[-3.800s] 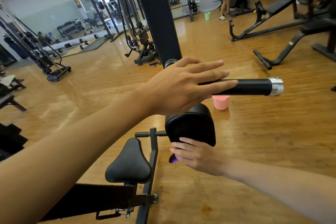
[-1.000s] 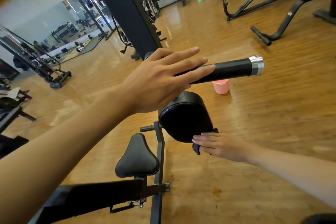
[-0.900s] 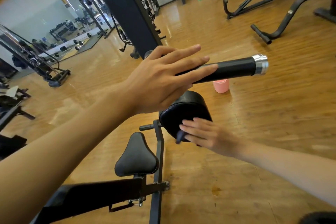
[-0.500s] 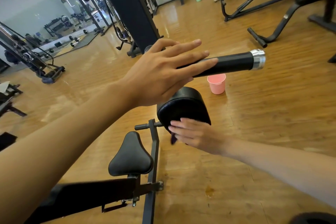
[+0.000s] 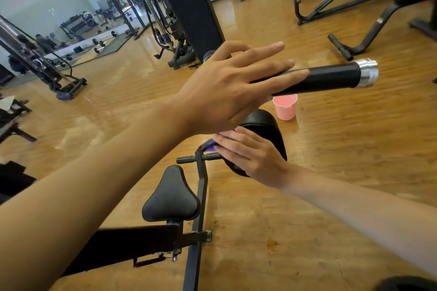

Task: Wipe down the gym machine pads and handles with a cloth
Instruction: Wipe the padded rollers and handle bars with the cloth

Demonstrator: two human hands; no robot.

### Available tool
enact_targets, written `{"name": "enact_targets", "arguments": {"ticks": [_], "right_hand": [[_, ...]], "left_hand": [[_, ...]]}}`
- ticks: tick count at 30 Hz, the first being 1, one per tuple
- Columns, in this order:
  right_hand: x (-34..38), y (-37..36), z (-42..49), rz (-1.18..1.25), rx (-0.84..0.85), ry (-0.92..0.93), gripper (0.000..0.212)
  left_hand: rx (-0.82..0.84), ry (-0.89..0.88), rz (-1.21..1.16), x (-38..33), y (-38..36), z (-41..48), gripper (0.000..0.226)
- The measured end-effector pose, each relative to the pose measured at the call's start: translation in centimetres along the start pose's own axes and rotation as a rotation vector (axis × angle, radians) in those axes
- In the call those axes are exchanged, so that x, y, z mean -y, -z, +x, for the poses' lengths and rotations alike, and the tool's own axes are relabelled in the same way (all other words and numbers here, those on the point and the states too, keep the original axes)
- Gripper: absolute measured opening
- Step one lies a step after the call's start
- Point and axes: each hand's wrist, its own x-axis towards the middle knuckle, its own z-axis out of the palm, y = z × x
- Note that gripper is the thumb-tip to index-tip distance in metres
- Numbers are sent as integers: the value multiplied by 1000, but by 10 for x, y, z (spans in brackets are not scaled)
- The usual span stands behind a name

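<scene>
I see the machine's black frame (image 5: 201,196) rising from 6 o'clock to mid-view. The left hand (image 5: 231,87) lies flat on the black handle (image 5: 331,78), fingers straight and gripping nothing; the handle runs out toward 2 o'clock. The roller pad (image 5: 264,127) sits at 5 o'clock of that hand, and the seat pad (image 5: 170,196) lies at 7 o'clock of the roller pad. The right hand (image 5: 250,156) presses the purple cloth (image 5: 209,147) against the roller pad's near face, fingers nearly straight, with the cloth peeking out at the hand's 10 o'clock. I judge the job partway: this pad is being wiped, while I cannot tell whether the handle and seat pad are done, so I count them as left.
</scene>
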Motion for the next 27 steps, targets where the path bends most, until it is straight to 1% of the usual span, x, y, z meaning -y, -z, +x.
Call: {"name": "enact_targets", "arguments": {"ticks": [1, 2, 3, 5, 6, 7, 8, 10, 12, 13, 14, 15, 17, 18, 19, 20, 21, 23, 24, 25, 26, 27], "right_hand": [[-2, -2, 3, -15, -21, -27, 35], [-3, -7, -6, -45, 30, -9, 37], [-1, -14, -25, -72, 159, 23, 40], [8, -24, -77, -93, 486, 78, 50], [10, -23, -93, -93, 595, 99, 54], [11, -18, -97, -79, 592, 104, 53], [11, -14, -90, -69, 503, 98, 47], [6, -3, -46, -16, 233, 72, 33], [2, 8, 2, 20, -22, -57, 32], [0, 6, 8, 4, -67, -73, 31], [0, 2, 3, -37, -32, -36, 30], [1, -3, -14, -81, 82, 36, 31], [7, -14, -69, -119, 428, 157, 42], [9, -15, -92, -130, 608, 155, 50], [9, -13, -105, -116, 722, 144, 55], [7, -11, -107, -78, 724, 127, 57], [5, -9, -100, -43, 635, 120, 54], [0, -1, -63, 36, 370, 127, 39], [-4, 7, -38, 53, 256, 97, 33], [-10, 13, -20, 38, 163, 77, 31], [-15, 16, -12, 2, 118, 78, 32], [-20, 16, -16, -47, 126, 111, 32]], "left_hand": [[-5, -1, -3, -1, 0, -1, 47], [-4, -2, -3, -1, 0, -1, 48], [3, 2, -4, -1, 1, -1, 48], [17, 19, -3, 1, 2, -2, 49], [21, 29, 1, 2, 2, -3, 48], [25, 30, 6, 3, 2, -4, 48], [26, 22, 11, 3, 2, -4, 48], [9, 4, 12, 1, 1, -5, 48], [-17, -7, 2, -1, 1, -6, 47], [-24, -6, 4, -1, 1, -7, 47], [-24, -6, 5, 0, 1, -9, 46], [-18, -9, 2, 0, 1, -10, 47], [-9, 2, -3, 1, 2, -10, 47], [-1, 11, -4, 2, 1, -10, 47], [6, 15, -3, 3, 1, -9, 48], [7, 20, 0, 4, 0, -8, 48], [5, 24, 3, 4, 0, -6, 48], [-9, 13, 5, 2, -1, -3, 48], [-19, 6, 0, 1, -1, -2, 47], [-31, 1, -6, 0, -1, -1, 47], [-41, 0, -10, -1, -1, -1, 46], [-44, 0, -11, -1, -1, -1, 47]]}}
